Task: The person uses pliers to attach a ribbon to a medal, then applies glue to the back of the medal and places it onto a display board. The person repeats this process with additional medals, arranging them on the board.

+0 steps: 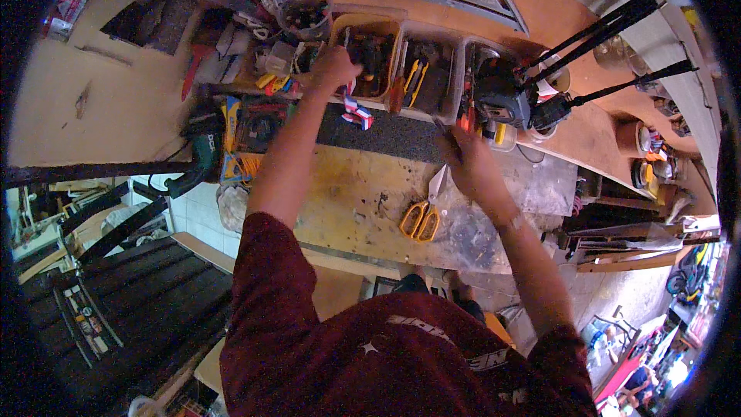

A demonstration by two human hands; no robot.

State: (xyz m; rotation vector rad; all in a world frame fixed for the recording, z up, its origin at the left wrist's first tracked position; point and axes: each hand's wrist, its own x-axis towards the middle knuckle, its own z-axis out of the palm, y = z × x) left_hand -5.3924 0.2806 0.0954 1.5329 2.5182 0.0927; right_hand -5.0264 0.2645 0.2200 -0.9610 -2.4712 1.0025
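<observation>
My left hand (336, 69) is closed at the front of the yellowish bin (392, 38), with a red, white and blue striped ribbon (356, 113) hanging from it. My right hand (469, 156) is above the bench's back strip, just in front of the clear bins, near a red-handled tool (466, 116). Its fingers look apart and I see nothing between them, though they are dark and a little blurred. Scissors with orange handles (421, 222) lie on the worn workbench (347, 201), blades pointing toward my right hand.
Yellow cutters (417, 83) lie in the middle bin (426, 31). A black device with upright arms (502, 93) stands at the right. A metal triangle square (482, 0) rests against the back panel. A green power tool (204, 156) is at the bench's left end.
</observation>
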